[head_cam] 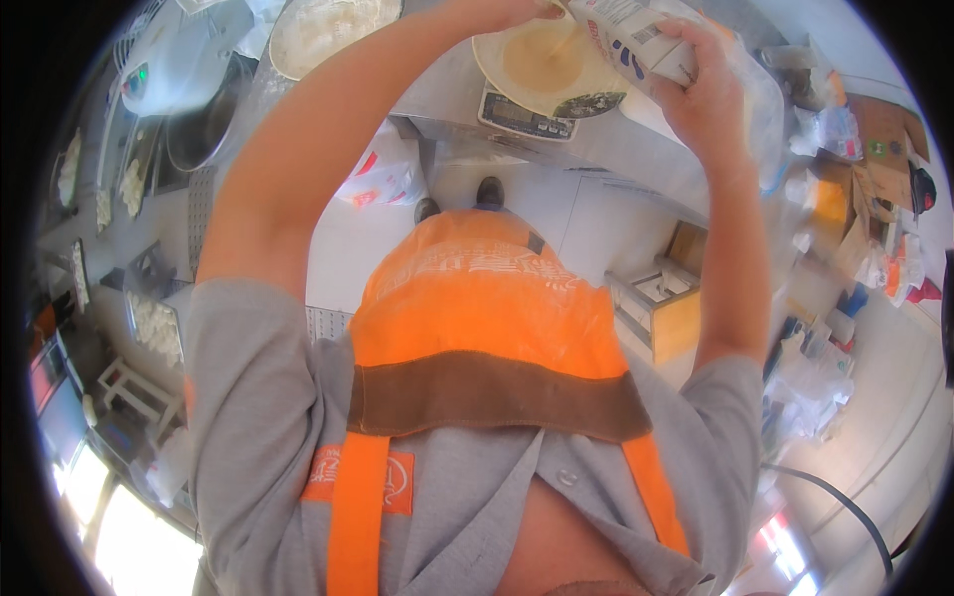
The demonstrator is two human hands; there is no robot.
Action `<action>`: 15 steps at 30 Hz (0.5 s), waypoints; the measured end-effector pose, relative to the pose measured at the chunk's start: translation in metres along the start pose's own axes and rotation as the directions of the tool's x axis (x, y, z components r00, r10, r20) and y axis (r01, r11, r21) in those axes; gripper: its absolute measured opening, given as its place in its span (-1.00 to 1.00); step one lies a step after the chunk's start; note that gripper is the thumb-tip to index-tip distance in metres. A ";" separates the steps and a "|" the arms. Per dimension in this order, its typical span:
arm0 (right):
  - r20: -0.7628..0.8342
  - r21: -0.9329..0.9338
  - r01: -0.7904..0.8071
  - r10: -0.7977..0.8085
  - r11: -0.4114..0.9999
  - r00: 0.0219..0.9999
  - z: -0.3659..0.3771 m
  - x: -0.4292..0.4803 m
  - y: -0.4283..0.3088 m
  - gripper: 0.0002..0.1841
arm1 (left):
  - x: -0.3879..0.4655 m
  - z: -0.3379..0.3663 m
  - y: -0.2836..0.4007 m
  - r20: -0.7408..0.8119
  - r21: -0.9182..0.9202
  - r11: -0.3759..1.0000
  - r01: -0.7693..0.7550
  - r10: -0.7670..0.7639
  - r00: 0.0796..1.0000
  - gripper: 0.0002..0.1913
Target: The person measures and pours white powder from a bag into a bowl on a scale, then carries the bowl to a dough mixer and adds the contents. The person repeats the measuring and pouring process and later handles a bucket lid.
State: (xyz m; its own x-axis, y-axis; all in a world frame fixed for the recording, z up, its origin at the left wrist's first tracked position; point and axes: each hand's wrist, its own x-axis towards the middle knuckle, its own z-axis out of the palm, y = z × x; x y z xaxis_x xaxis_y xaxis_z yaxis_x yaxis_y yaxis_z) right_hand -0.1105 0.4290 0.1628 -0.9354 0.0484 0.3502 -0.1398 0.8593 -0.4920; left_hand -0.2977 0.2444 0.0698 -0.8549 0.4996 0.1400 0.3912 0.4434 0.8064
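Note:
My right hand grips a white carton that bears writing. The carton is tilted, its far end beside the rim of a pale bowl. Inside the bowl lies a beige liquid, with a streak at its upper part. The bowl rests on a kitchen scale with buttons along its front; a dark patterned patch marks the bowl's near side. At the top edge of the picture, my left hand is by the bowl's far rim. Its fingers are partly cut off, so its hold is unclear.
Left of the scale, another pale round container sits on the metal worktop. A deep metal pot stands farther left. Below the worktop are a white plastic bag and a wooden stool. Cardboard boxes line the right side.

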 end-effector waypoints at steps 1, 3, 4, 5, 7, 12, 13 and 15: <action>-0.001 0.009 -0.006 0.006 1.000 1.000 0.000 0.000 0.001 -0.46 | 0.000 -0.006 0.008 0.052 -0.021 0.999 -0.040 0.041 0.998 -0.70; -0.020 -0.010 0.030 -0.030 0.999 0.999 0.000 -0.003 0.003 -0.47 | 0.000 -0.005 0.012 0.096 -0.013 0.988 -0.154 0.154 0.983 -0.71; -0.031 -0.020 0.053 -0.054 0.998 0.998 0.001 -0.004 0.003 -0.47 | 0.002 -0.004 0.011 0.086 0.022 0.974 -0.228 0.225 0.971 -0.72; -0.039 -0.011 0.063 -0.063 0.998 0.997 0.001 -0.004 0.003 -0.47 | 0.005 -0.002 0.009 0.079 0.056 0.952 -0.300 0.295 0.952 -0.72; -0.055 0.007 0.077 -0.077 0.997 0.996 0.001 -0.006 0.004 -0.47 | 0.011 0.002 0.008 0.120 0.101 0.911 -0.400 0.388 0.914 -0.74; -0.128 0.127 0.020 -0.004 0.992 0.992 0.007 -0.015 0.007 -0.48 | 0.006 -0.002 0.026 0.100 0.062 0.842 -0.536 0.529 0.843 -0.84; -0.145 0.171 0.000 0.025 0.985 0.989 0.008 -0.018 0.008 -0.48 | 0.010 0.001 0.021 0.094 0.108 0.829 -0.549 0.541 0.836 -0.85; -0.195 0.127 0.016 0.009 0.992 0.981 0.009 -0.024 0.012 -0.47 | 0.013 0.004 0.021 0.079 0.134 0.800 -0.584 0.579 0.811 -0.86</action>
State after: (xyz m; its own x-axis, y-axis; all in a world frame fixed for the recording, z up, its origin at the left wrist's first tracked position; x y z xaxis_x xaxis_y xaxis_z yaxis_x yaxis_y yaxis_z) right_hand -0.0927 0.4335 0.1409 -0.8554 0.1541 0.4945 -0.1953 0.7883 -0.5835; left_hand -0.2988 0.2633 0.0863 -0.4402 0.7208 0.5355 0.8582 0.1623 0.4870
